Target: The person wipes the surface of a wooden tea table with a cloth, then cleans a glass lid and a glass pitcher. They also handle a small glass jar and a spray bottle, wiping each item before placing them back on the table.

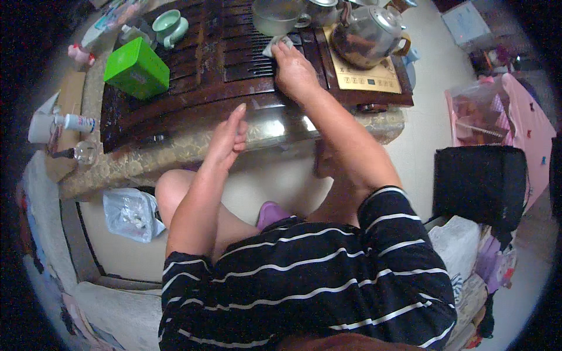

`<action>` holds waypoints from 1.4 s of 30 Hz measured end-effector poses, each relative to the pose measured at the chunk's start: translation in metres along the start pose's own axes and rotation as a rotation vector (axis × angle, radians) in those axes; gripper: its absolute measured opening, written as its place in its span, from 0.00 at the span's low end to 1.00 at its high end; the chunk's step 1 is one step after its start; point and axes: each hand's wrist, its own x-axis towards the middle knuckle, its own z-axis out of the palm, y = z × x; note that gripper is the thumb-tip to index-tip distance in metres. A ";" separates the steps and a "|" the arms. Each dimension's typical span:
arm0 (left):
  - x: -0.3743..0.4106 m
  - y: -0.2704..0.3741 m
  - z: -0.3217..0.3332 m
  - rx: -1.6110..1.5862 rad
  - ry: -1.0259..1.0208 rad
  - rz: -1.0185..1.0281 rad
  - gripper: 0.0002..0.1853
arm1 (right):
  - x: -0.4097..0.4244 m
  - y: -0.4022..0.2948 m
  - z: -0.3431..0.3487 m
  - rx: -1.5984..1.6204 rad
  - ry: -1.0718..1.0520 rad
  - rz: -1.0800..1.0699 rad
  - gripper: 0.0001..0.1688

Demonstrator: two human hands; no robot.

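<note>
My right hand (296,70) presses a crumpled whitish cloth or tissue (279,45) onto the slatted dark wooden tea tray (210,94). Just beyond that cloth stands a clear glass pot (281,19) with a handle. My left hand (229,138) hangs over the tray's near edge, thumb raised and fingers loosely curled, with nothing in it. On the tray's left side are a bright green box (138,70) and pale green ceramic cups (169,27). To the right, a metal-lidded kettle (369,37) sits on a gold-coloured electric hot plate (364,81).
A patterned cover (131,169) lies under the tray. White bottles (79,123) and a clear round glass object (85,152) are at the left. A bin with a plastic bag (131,215) is below left. At the right stands a black case (480,184) beside a pink item (524,131).
</note>
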 end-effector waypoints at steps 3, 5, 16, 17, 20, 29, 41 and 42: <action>-0.008 0.006 -0.007 -0.007 0.039 0.006 0.20 | -0.016 0.003 -0.019 -0.097 -0.067 -0.189 0.28; -0.008 0.002 -0.002 -0.024 -0.001 -0.007 0.20 | -0.014 0.026 -0.018 -0.307 0.011 -0.184 0.25; -0.010 0.009 -0.025 -0.446 -0.302 -0.213 0.46 | -0.035 -0.011 -0.013 0.081 -0.019 -0.291 0.28; -0.013 0.009 -0.027 -0.475 -0.327 -0.220 0.46 | -0.033 0.000 -0.017 0.071 -0.032 -0.280 0.28; -0.020 0.004 -0.027 -0.489 -0.368 -0.214 0.40 | -0.032 0.006 -0.020 0.038 0.017 -0.131 0.27; -0.038 0.011 -0.023 -0.298 -0.661 -0.095 0.26 | -0.035 -0.030 -0.006 0.296 0.016 -0.354 0.28; -0.099 0.099 -0.112 -0.331 -0.033 0.831 0.23 | -0.031 -0.062 -0.009 0.298 -0.049 -0.324 0.32; -0.109 0.111 -0.141 -0.330 0.063 0.914 0.23 | -0.031 -0.056 -0.011 0.285 -0.055 -0.312 0.33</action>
